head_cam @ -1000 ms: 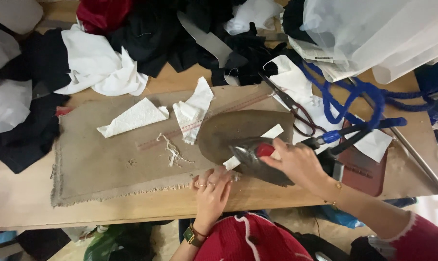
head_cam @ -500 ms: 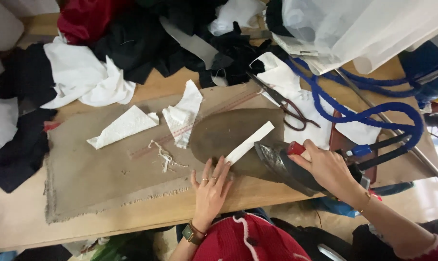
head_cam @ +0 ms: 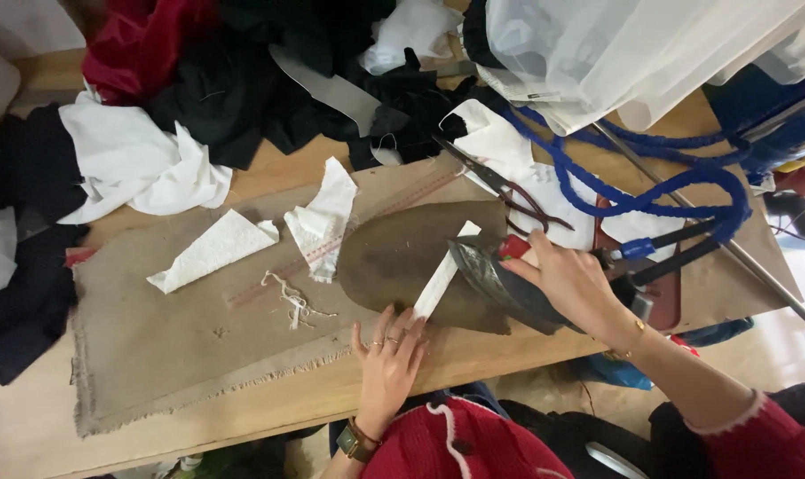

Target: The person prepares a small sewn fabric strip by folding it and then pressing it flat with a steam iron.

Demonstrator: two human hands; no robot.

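While pinned, strip (head_cam: 440, 279) beneath iron (head_cam: 500, 282).

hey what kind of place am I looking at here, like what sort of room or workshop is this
Most likely a tailoring or sewing workshop. The right hand grips a heavy iron on a white fabric strip that the left hand steadies. Scissors lie nearby, and heaps of black, white and red cloth cover the wooden table.

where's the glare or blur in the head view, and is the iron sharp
Head view: soft even light, faint shadows; the white sheer fabric at top right is overexposed; the iron under the right hand is reasonably sharp, as is the left hand; edges bow slightly.
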